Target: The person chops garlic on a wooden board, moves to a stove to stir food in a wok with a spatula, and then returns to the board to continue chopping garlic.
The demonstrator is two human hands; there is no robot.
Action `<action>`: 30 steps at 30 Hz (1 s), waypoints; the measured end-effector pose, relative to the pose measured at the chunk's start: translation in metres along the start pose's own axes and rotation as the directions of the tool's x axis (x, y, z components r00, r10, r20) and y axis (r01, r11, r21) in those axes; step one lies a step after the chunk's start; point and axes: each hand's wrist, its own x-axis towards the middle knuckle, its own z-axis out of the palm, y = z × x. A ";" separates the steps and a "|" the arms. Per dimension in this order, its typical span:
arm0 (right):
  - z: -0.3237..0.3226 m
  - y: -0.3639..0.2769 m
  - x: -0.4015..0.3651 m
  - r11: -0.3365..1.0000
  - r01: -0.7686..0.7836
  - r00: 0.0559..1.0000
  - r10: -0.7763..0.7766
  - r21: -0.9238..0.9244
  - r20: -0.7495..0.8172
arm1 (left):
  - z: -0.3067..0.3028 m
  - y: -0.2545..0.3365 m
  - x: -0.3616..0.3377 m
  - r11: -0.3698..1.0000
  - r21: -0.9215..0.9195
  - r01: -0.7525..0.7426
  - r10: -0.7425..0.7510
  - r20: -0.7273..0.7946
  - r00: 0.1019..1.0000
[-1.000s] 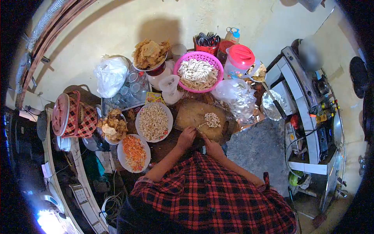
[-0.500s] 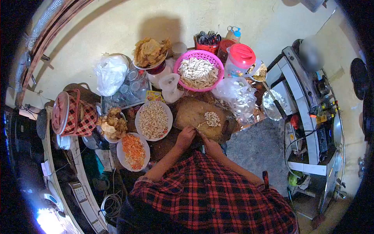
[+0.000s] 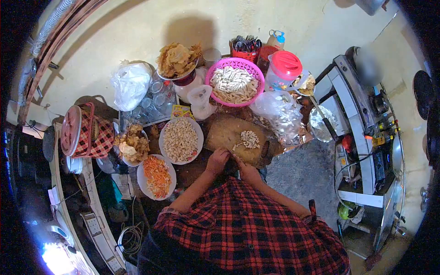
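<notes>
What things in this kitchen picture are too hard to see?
Head view: whether the left hand and right hand hold anything at the cutting board; too small, fingers cover it.
Head view: the table edge below the hands, hidden by the checked shirt.
Head view: the room's corners, cut off by the lens's black rim.

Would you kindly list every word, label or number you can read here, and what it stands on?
No text is legible.
Yellow packet: print too blurred to read.
Power strip at the left: markings too small to read.
</notes>
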 end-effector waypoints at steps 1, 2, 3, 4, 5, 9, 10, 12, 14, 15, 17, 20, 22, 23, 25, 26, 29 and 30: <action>0.000 0.000 0.001 1.000 -0.007 1.000 0.007 -0.009 0.027 | -0.001 0.001 0.000 1.000 -0.001 0.002 -0.002 0.001 1.000; -0.001 0.000 0.002 1.000 -0.011 0.998 0.012 -0.019 0.055 | -0.002 0.003 0.000 1.000 -0.015 0.013 -0.013 -0.003 1.000; -0.002 -0.002 0.004 1.000 -0.009 0.998 0.010 -0.017 0.059 | -0.002 0.003 -0.001 0.999 -0.030 0.025 -0.025 -0.006 1.000; -0.002 -0.004 0.006 0.999 -0.041 0.996 0.042 -0.015 0.082 | -0.001 0.002 -0.001 0.999 -0.030 0.026 -0.027 -0.003 1.000; -0.003 -0.005 0.006 0.997 -0.075 0.992 0.076 -0.014 0.104 | 0.000 0.001 0.000 1.000 -0.020 -0.005 0.004 -0.029 1.000; 0.006 0.004 0.007 0.999 -0.026 0.999 0.024 0.039 0.040 | -0.010 0.009 0.004 0.993 -0.059 0.107 -0.107 0.010 0.994; 0.009 0.006 0.006 0.998 0.008 1.000 -0.008 0.060 -0.003 | -0.011 0.010 0.005 0.993 -0.058 0.106 -0.106 0.008 0.994; 0.011 0.007 0.004 0.996 0.043 0.998 -0.040 0.080 -0.042 | -0.008 0.009 0.003 0.992 -0.107 0.068 -0.075 -0.062 0.995; 0.010 0.005 0.001 0.998 0.034 0.999 -0.034 0.047 -0.008 | -0.003 0.005 0.000 0.990 -0.110 0.090 -0.094 -0.036 0.995; 0.009 0.005 0.002 0.998 0.034 0.999 -0.034 0.048 -0.006 | -0.003 0.004 0.001 0.988 -0.110 0.107 -0.109 -0.012 0.994; 0.008 0.003 0.005 0.999 0.005 0.998 -0.008 0.052 0.062 | -0.003 0.006 0.002 0.991 -0.102 0.087 -0.092 -0.050 0.994; 0.012 0.004 0.005 0.999 0.007 1.000 -0.008 0.040 0.011 | 0.005 0.002 -0.002 0.992 -0.113 0.061 -0.072 -0.093 0.993; 0.012 0.006 0.006 0.997 0.026 1.000 -0.026 0.066 -0.003 | 0.003 0.001 -0.001 0.990 -0.126 0.058 -0.071 -0.109 0.991; 0.012 0.006 0.006 0.995 0.042 0.999 -0.041 0.094 -0.013 | 0.002 0.001 -0.003 0.992 -0.092 0.082 -0.088 -0.059 0.994; 0.017 0.009 0.005 0.995 0.072 0.997 -0.069 0.071 -0.044 | -0.002 0.004 -0.001 0.993 -0.058 0.105 -0.106 -0.011 0.994; 0.020 0.011 0.004 0.994 0.098 0.993 -0.094 0.050 -0.072 | -0.002 0.007 -0.001 0.992 -0.072 0.107 -0.110 -0.043 0.993; 0.001 -0.003 0.002 0.997 0.045 0.999 -0.046 0.058 0.021 | -0.001 0.006 -0.002 0.991 -0.087 0.106 -0.111 -0.060 0.992; 0.002 -0.002 0.004 0.997 0.045 0.999 -0.047 0.058 0.021 | -0.002 0.005 -0.002 0.991 -0.088 0.104 -0.108 -0.048 0.993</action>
